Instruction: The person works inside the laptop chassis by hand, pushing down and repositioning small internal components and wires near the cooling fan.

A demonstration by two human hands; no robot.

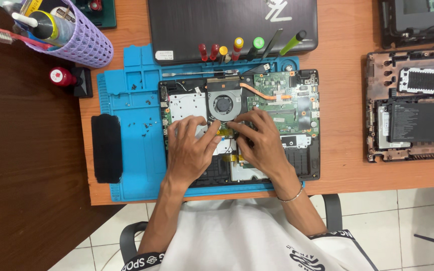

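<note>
An opened laptop base (305,165) lies on a blue repair mat (131,150), showing a round cooling fan (223,105), a green circuit board (277,98) and a copper heat pipe. My left hand (189,150) rests flat on the middle of the base, fingers spread toward the fan. My right hand (262,143) is beside it. Its fingertips press on a small yellow flat cable (223,131) just below the fan. The two hands' fingertips nearly meet there. Neither hand holds a tool.
Several screwdrivers (237,49) with coloured handles stand along the mat's top edge. Loose screws (146,124) lie on the mat's left side. A black pad (107,148) lies at the left, a purple basket (84,37) at top left, and another dismantled laptop (413,108) at the right.
</note>
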